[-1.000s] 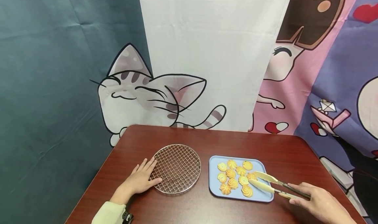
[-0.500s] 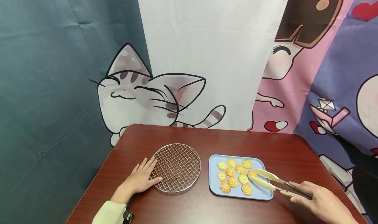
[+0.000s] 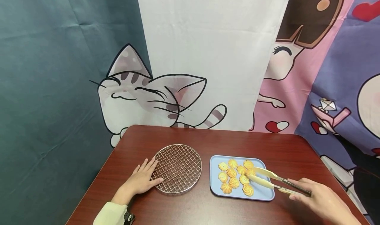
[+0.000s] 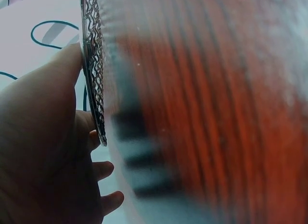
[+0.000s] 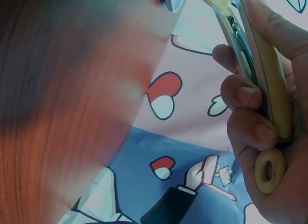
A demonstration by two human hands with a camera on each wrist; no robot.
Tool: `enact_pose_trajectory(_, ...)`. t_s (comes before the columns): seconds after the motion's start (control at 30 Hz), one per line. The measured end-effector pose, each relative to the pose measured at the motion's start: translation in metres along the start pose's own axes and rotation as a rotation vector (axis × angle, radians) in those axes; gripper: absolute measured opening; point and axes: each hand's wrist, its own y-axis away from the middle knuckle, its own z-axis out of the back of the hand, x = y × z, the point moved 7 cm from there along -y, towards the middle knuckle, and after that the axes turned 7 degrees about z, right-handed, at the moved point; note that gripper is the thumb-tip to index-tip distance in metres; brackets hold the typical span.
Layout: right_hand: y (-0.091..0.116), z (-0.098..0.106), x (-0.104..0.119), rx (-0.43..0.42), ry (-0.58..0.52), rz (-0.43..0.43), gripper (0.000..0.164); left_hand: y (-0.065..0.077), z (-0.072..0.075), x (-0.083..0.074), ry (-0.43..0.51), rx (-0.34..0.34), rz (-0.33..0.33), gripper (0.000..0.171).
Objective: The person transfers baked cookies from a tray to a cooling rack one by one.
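My right hand (image 3: pixel 319 198) grips a pair of tongs (image 3: pixel 292 187) with cream tips and metal arms. The tips are spread around a golden cookie (image 3: pixel 251 172) near the right of the blue tray (image 3: pixel 261 194); whether they touch it I cannot tell. Several other swirl cookies (image 3: pixel 231 173) lie on that tray. In the right wrist view, curled fingers wrap the tongs' handle (image 5: pixel 269 84), with a ring at its end. My left hand (image 3: pixel 141 180) rests with fingers spread at the left rim of a round wire rack (image 3: pixel 178 169), thumb and fingertips touching the edge.
A reddish-brown wooden table (image 3: pixel 190 208) carries the rack on the left and the tray on the right. Behind it hangs a printed cloth (image 3: pixel 213 53) with cartoon figures, close to the table's far edge.
The tongs have shifted slightly left and up over the tray, and the cookie between the tips has moved a little left with them. My left hand and the rack stay in place.
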Motion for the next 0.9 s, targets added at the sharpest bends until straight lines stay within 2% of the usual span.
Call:
enact_pose_trajectory(0.23, -0.006, 0.007, 0.012, -0.069, 0.011, 0.074, 0.055, 0.001, 0.002, -0.003, 0.023, -0.016, -0.012, 0.087)
enact_pose_trajectory(0.4, -0.011, 0.005, 0.016, -0.015, -0.014, 0.059, 0.056, 0.002, 0.004, -0.004, 0.032, -0.027, -0.02, 0.087)
enact_pose_trajectory(0.53, -0.016, 0.003, 0.022, -0.007, -0.024, 0.069, 0.056, 0.002, 0.003, -0.003, 0.016, -0.024, -0.014, 0.088)
enact_pose_trajectory(0.77, -0.023, 0.004, 0.033, -0.049, -0.021, 0.092, 0.055, 0.001, 0.002, -0.003, 0.011, -0.008, -0.002, 0.088)
enact_pose_trajectory(0.9, -0.024, 0.006, 0.04, -0.101, -0.004, 0.147, 0.051, 0.001, 0.002, -0.003, 0.008, -0.014, -0.006, 0.088)
